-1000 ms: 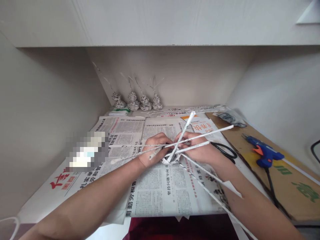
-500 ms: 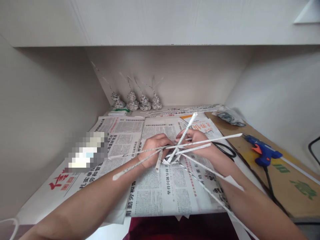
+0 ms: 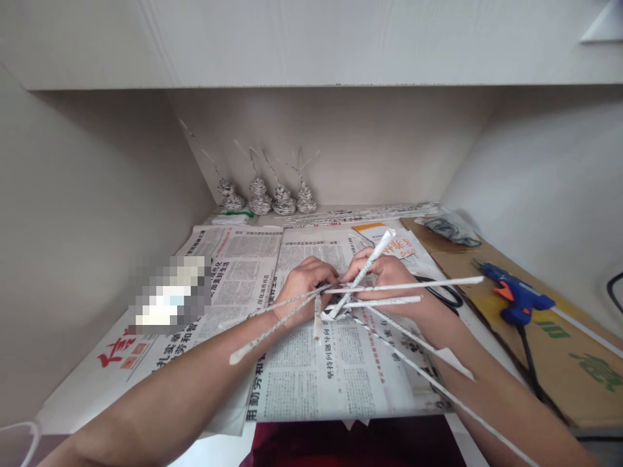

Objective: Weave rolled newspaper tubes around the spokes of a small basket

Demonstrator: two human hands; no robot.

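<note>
A small woven piece of rolled newspaper tubes (image 3: 335, 312) is held above newspaper sheets, its long tubes fanning out on all sides. My left hand (image 3: 307, 284) is closed around the piece's left and far side, where several tubes cross. Close beside it, my right hand (image 3: 382, 274) has its fingers bent and pinched on the tubes at the far edge. One thick tube (image 3: 372, 259) sticks up in front of the right hand. Other tubes pass over both forearms. The fingertips are partly hidden behind the tubes.
Several gourd-shaped woven paper pieces (image 3: 260, 198) stand at the back wall, left of a row of loose paper tubes (image 3: 370, 213). Newspaper (image 3: 292, 376) covers the table. At right, a blue glue gun (image 3: 523, 298) lies on cardboard (image 3: 579, 383), near black-handled scissors (image 3: 440, 293). An overhead panel (image 3: 311, 45) hangs low.
The woven piece has turned slightly, and its tubes have swung a little to the right and down. My right hand's fingers have drawn in closer to the left hand.
</note>
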